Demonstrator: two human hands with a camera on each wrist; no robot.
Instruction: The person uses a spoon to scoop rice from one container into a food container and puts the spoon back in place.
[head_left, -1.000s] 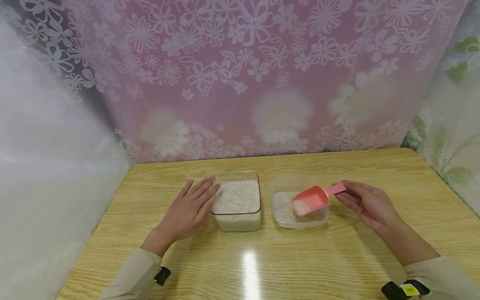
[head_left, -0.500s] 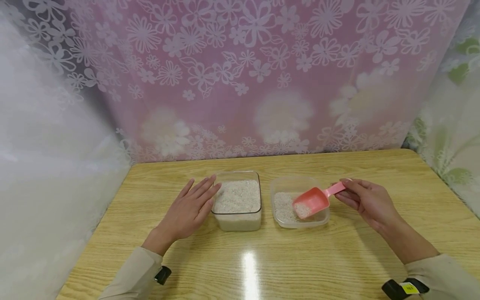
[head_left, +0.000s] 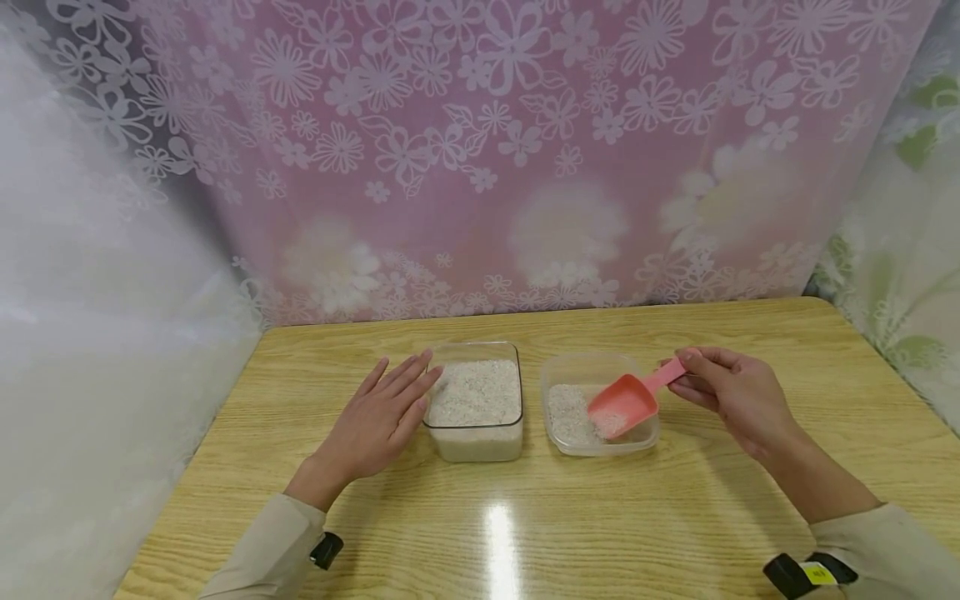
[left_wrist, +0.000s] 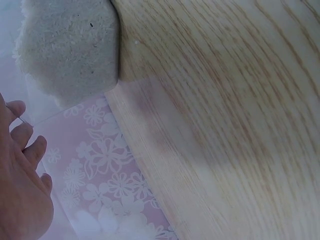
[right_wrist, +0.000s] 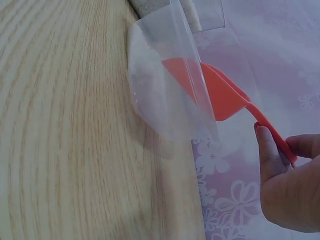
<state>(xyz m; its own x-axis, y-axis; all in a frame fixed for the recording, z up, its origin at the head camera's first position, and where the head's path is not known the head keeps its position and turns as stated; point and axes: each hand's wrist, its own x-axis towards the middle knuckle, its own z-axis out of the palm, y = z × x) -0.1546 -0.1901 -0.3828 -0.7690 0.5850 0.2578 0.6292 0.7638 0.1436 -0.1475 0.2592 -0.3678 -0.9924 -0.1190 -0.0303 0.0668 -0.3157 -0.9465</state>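
Pinched by its handle in my right hand (head_left: 738, 404) is a pink scoop (head_left: 626, 404), its bowl tilted down into a translucent plastic tub (head_left: 600, 450) on the right. A little rice lies at the scoop's lip, and more rice (head_left: 572, 414) covers the left part of the tub's floor. In the right wrist view the scoop (right_wrist: 225, 97) slants through the tub's opening. To the left stands a clear square container (head_left: 480, 446) nearly full of rice (head_left: 476, 392). My left hand (head_left: 375, 421), fingers straight, touches that container's left rim; the left wrist view shows its fingertips (left_wrist: 36, 150) near the wall.
Both containers stand side by side on a wood-grain table (head_left: 420, 533), with a narrow gap between them. Behind the table hangs a pink floral curtain (head_left: 465, 233). Whitish sheeting (head_left: 112, 333) hangs at the left and a leaf-patterned one (head_left: 900, 292) at the right.
My right hand has risen slightly at the handle, tipping the scoop more steeply. Rice in the scoop has slid toward its lip and lessened. My left hand has stayed put.
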